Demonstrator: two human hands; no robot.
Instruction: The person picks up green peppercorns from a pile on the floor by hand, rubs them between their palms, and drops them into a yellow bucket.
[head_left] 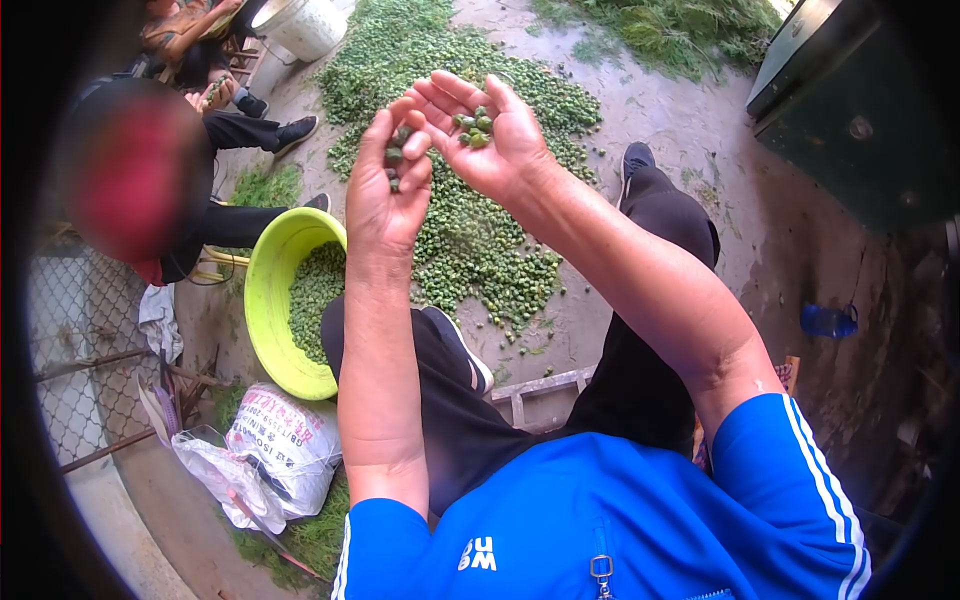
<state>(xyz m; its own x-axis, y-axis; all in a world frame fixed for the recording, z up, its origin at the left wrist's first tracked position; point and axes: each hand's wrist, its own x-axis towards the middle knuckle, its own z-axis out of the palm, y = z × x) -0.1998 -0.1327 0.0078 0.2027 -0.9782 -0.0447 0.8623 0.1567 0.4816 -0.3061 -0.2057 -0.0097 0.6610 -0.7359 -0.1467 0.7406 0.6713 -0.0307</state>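
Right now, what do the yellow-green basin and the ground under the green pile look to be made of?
The basin looks like moulded plastic: a smooth, evenly coloured, slightly glossy wall and rolled rim. The ground looks like bare concrete or packed cement, grey, matt and stained, though packed earth cannot be ruled out.

The person wears a blue short-sleeved jacket (600, 520) with white stripes down the sleeve, white letters on the chest and a metal zip pull. Trousers (470, 420) are black, and shoes (462, 348) black with pale soles.

Two hands (385, 190) (490, 130) — one green basin (262, 300) — two white buckets (300, 25), one bottle (827, 321).
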